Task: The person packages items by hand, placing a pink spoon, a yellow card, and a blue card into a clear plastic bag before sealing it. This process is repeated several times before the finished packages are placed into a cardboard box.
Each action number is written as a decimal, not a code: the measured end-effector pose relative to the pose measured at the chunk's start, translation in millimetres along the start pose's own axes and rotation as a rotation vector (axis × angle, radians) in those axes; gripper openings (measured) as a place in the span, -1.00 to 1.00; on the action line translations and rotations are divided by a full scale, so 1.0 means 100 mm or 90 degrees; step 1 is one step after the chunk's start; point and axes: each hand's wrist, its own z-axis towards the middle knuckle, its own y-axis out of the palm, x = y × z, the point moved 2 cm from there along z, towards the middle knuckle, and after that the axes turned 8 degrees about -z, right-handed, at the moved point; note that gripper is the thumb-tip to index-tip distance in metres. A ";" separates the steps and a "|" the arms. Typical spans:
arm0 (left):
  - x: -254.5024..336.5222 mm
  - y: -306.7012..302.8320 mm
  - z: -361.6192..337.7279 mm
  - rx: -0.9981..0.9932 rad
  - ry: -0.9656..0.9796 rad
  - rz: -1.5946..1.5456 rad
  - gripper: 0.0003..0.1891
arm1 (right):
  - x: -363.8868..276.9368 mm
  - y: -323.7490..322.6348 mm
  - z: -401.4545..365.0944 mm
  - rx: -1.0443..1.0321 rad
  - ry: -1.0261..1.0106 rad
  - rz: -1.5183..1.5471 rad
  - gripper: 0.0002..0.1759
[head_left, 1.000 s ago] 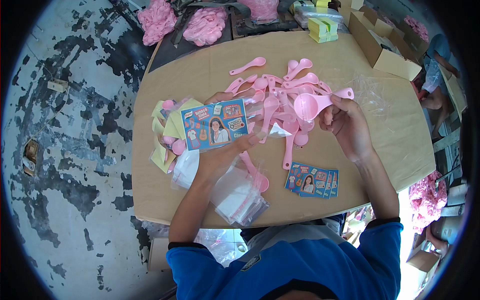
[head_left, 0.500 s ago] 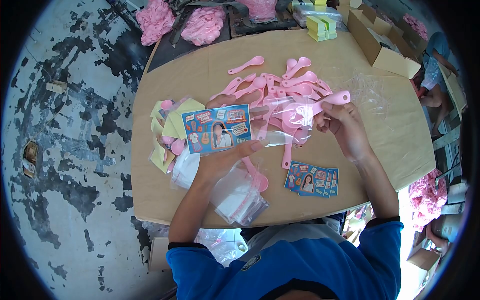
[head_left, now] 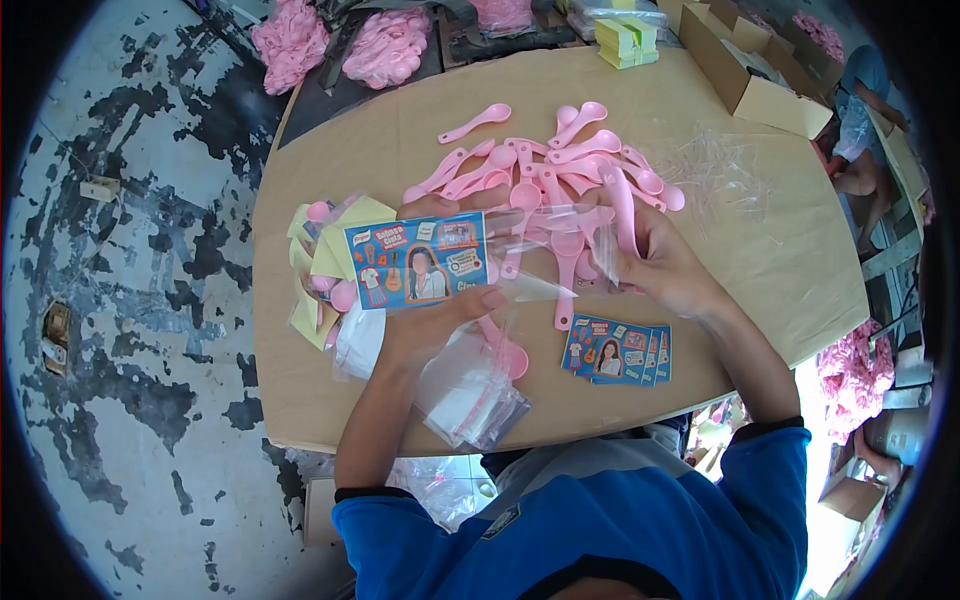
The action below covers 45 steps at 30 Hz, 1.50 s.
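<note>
My left hand (head_left: 445, 320) grips a clear plastic bag (head_left: 530, 225) with a blue printed card (head_left: 418, 262) inside it, thumb across the lower edge and fingers behind. My right hand (head_left: 668, 262) is closed at the bag's right end, with a pink measuring spoon (head_left: 622, 210) standing up from its fingers and the bag's edge beside the thumb. Behind the bag lies a heap of pink spoons (head_left: 590, 145). Below my left hand are a stack of clear bags (head_left: 465, 390) and a loose pink spoon (head_left: 512, 358). Several blue cards (head_left: 612, 350) lie fanned near my right forearm.
Filled packets with yellow paper (head_left: 325, 262) are piled at the left. Thin clear strips (head_left: 715, 170) lie at the right. A yellow bundle (head_left: 627, 42), a cardboard box (head_left: 755, 75) and pink bundles (head_left: 388, 48) stand along the back. Another person (head_left: 868, 130) sits at far right.
The pink spoon, earlier lying across the bag with its handle to the right, now stands more upright at my right hand. My right hand has moved slightly left and down.
</note>
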 end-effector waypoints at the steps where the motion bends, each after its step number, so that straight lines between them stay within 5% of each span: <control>1: -0.01 -0.01 0.00 -0.016 0.002 -0.013 -0.26 | 0.00 0.00 0.00 -0.028 0.002 0.004 -0.45; 14: -0.08 -0.01 -0.05 -0.052 -0.024 0.048 -0.22 | 0.03 0.05 0.02 -0.026 0.028 -0.029 -0.70; 19: -0.12 0.11 -0.07 -0.116 -0.074 0.074 -0.28 | 0.18 0.01 0.04 0.010 -0.079 -0.170 -0.79; 27: -0.03 -0.03 -0.04 -0.010 -0.017 0.049 -0.33 | 0.01 -0.08 0.04 0.197 -0.159 -0.237 -0.68; 30: 0.01 -0.09 -0.02 0.052 -0.007 0.040 -0.32 | -0.01 -0.27 0.05 0.161 -0.099 -0.253 -0.60; 36: 0.08 -0.08 0.01 0.101 0.005 -0.009 -0.29 | -0.09 -0.31 0.01 0.236 -0.231 -0.134 -0.72; 45: 0.01 -0.04 -0.05 0.089 -0.028 -0.026 -0.27 | -0.08 -0.16 -0.05 0.053 -0.231 -0.084 -0.63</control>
